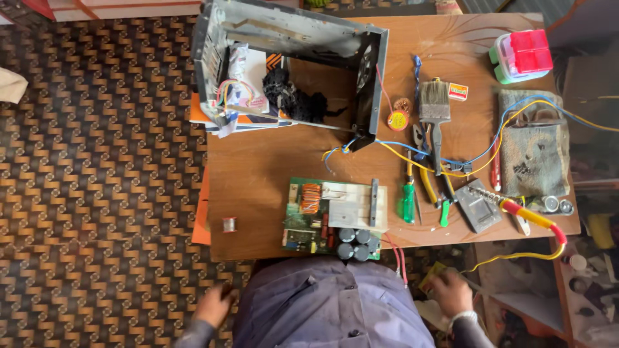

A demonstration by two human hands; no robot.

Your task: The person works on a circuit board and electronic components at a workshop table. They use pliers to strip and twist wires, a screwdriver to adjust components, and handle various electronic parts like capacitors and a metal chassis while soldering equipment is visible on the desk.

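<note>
Small orange box [458, 91] (by brush [435, 109]), green-red pkg [521, 55]

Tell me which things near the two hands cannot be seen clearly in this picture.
- Left hand, head view: fingers blurred; grip unclear.
- Right hand, head view: it touches a yellow packet, mostly hidden under the hand.
- Circuit board: small parts too tiny to identify.
- Metal case: top cut by the edge.

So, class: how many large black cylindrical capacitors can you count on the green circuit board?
4, clustered at the near right corner of the circuit board: two behind, two in front. Smaller ones may be hidden.
</note>
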